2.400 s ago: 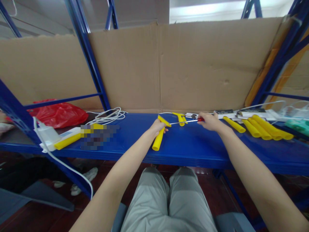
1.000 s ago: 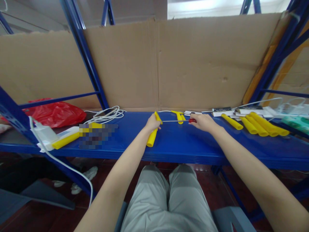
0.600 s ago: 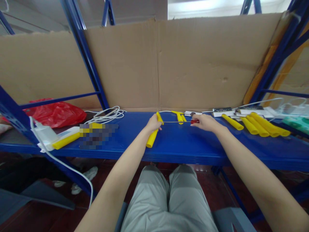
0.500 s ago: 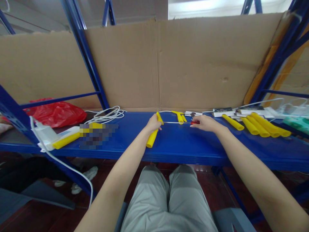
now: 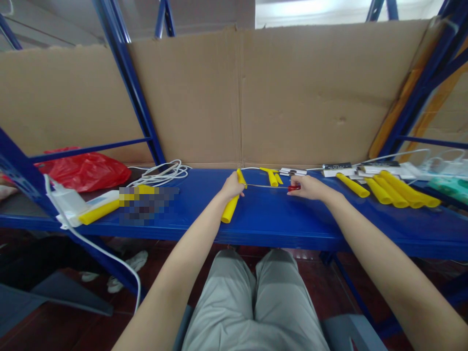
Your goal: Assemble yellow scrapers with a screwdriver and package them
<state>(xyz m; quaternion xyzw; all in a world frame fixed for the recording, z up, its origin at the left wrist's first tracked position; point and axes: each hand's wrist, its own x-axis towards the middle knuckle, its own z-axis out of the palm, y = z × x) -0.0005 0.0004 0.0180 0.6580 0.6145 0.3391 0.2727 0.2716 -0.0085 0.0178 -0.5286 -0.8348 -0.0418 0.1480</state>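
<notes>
My left hand [image 5: 233, 186] is closed around a yellow tapered tube [image 5: 230, 210], which slants on the blue shelf with its wide end towards me. In my right hand [image 5: 304, 187] is the red handle of a screwdriver [image 5: 268, 185], fingers wrapped round it. The long metal shaft runs level to the left and reaches the tube at my left fingers; its tip is hidden there. Just beyond the shaft lie small yellow pieces [image 5: 272, 178] and some white-and-black parts [image 5: 293, 172].
Several yellow tubes [image 5: 387, 190] and white boxes [image 5: 338, 170] lie to the right. On the left are a red plastic bag [image 5: 87, 170], a coiled white cable [image 5: 166, 173] and a white adapter [image 5: 69, 201]. A cardboard sheet [image 5: 292, 97] stands behind the blue shelf [image 5: 285, 219].
My right hand has shifted slightly left and its grip on the screwdriver's red handle has turned a little. My left hand and the yellow tube stay in place.
</notes>
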